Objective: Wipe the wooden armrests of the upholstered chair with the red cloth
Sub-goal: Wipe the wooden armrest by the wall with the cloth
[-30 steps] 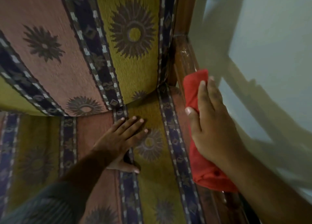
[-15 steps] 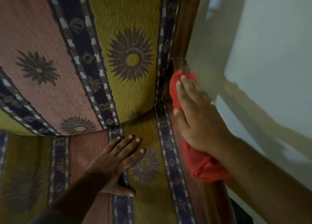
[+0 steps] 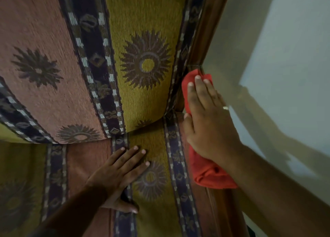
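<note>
The red cloth [image 3: 210, 174] lies along the chair's right wooden armrest [image 3: 223, 210], with its far end against the back post [image 3: 205, 31]. My right hand [image 3: 209, 122] presses flat on the cloth, fingers stretched toward the corner where armrest and backrest meet. A ring shows on one finger. My left hand [image 3: 121, 174] rests palm down on the patterned seat cushion [image 3: 157, 219], fingers spread, holding nothing. The armrest under the cloth and hand is hidden.
The striped backrest [image 3: 89, 58] with sunburst motifs fills the upper left. A pale wall [image 3: 285, 76] runs close along the armrest's right side, with shadows on it.
My right hand has slid the red cloth forward along the armrest, up to the backrest corner. The left hand has stayed on the seat.
</note>
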A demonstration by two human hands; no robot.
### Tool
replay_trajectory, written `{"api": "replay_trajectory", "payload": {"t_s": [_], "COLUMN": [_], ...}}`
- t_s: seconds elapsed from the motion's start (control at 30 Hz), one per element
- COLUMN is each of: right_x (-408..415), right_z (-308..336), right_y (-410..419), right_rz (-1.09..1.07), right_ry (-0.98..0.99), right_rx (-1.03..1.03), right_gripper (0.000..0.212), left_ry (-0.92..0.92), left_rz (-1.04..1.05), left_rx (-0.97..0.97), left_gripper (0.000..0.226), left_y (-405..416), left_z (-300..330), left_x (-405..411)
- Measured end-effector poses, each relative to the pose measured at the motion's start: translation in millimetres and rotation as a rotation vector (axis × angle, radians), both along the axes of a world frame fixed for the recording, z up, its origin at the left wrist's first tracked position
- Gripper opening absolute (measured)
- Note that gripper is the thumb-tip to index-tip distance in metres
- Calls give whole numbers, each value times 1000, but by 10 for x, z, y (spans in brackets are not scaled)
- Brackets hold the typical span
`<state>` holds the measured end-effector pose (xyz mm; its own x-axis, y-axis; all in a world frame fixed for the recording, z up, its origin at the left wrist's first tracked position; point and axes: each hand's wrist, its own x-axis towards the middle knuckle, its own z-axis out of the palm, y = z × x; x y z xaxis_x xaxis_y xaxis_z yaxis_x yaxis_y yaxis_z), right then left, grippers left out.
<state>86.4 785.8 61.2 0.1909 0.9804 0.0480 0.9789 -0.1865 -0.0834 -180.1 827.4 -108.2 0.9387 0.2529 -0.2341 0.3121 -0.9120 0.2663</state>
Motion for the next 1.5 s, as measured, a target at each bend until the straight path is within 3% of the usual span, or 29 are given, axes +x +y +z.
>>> {"api": "replay_trajectory", "payload": {"t_s": [0.17,0.4,0.53,0.73,1.0,1.3,1.5], "right_x": [109,31,71,206,99,186,10], "right_z": [36,-38,-20,55,61,128,45], "right_y": [255,149,181,285,32,297,-351], "right_rz": [-58,-304,-112,-31,59,71,48], "right_ry": [118,298,79,182,-70,46,97], "right_rx": [2,146,84,3,-81,-68,-61], "right_gripper": [78,71,68,73,71,69,68], "left_ry": [-2,8,8,-2,-11,-21,-35], "left_rz": [2,4,9,6,1,5,1], "left_rx": [21,40,43,56,34,67,71], "left_gripper": [126,126,126,125,124,125,126], "left_y": [2,-11,-18,-14,-3,-16,-19], "left_z": [13,25,30,28,12,-24,-7], "left_x": [-4,-10,-12,-11,-20,-26,-6]}}
